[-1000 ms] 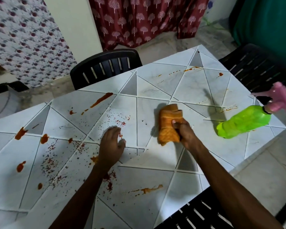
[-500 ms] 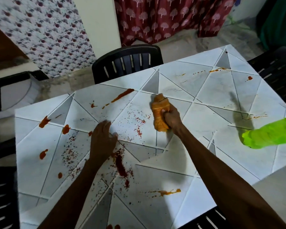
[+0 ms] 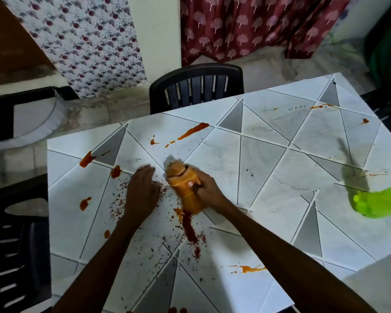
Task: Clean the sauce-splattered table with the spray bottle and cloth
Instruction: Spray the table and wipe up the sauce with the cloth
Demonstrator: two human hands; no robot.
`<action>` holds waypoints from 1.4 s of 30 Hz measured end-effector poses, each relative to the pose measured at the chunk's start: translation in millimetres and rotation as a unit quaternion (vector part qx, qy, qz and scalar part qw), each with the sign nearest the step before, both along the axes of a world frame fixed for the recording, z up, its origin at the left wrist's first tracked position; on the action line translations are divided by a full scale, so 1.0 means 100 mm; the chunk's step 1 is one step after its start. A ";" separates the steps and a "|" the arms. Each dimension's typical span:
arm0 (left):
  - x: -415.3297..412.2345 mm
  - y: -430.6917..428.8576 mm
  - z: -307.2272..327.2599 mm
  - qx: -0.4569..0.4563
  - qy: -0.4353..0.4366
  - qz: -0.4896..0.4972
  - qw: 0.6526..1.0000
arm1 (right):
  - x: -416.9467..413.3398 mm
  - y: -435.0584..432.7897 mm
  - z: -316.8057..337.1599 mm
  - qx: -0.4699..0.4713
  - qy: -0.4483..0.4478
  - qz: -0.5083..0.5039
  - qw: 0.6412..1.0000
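My right hand [image 3: 207, 192] grips a bunched orange cloth [image 3: 182, 186] and presses it on the white tiled table [image 3: 280, 181], just above a dark red sauce smear [image 3: 190, 231]. My left hand [image 3: 141, 190] lies flat on the table right beside the cloth, fingers together, holding nothing. Red sauce blobs [image 3: 86, 159] and fine red specks cover the table's left half; a long streak [image 3: 193, 131] lies toward the far edge. The green spray bottle [image 3: 379, 204] lies at the right edge of the view, its nozzle cut off.
A black plastic chair [image 3: 196, 86] stands at the table's far side. Another black chair [image 3: 11, 245] is at the left. An orange smear [image 3: 248, 268] lies near the front edge. Small orange spots [image 3: 316, 107] mark the far right corner.
My right hand has dragged the cloth left and toward me across the specks, up against my left hand. The view has shifted left, so the bottle sits farther right.
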State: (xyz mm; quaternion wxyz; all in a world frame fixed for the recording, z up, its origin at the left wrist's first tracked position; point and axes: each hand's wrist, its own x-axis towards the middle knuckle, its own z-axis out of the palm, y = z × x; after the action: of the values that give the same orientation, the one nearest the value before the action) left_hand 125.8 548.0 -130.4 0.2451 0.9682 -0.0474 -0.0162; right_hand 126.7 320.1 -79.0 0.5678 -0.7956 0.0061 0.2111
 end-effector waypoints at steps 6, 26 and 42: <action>0.25 0.01 0.05 -0.027 -0.001 0.019 0.999 | 0.28 -0.61 0.20 0.065 -0.055 -0.213 0.973; 0.41 0.23 0.05 -0.069 -0.007 0.019 0.997 | 1.09 0.10 -0.06 -0.073 0.021 -0.053 0.996; 0.13 0.60 -0.04 -0.070 -0.027 0.057 0.996 | 0.96 0.01 0.26 0.009 0.003 -0.126 0.992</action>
State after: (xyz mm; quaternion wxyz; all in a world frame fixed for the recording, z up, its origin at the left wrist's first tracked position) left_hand 139.3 608.0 -134.1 0.3114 0.9499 -0.0002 0.0269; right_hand 223.1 321.1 -52.9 0.5972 -0.7827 0.1059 0.1399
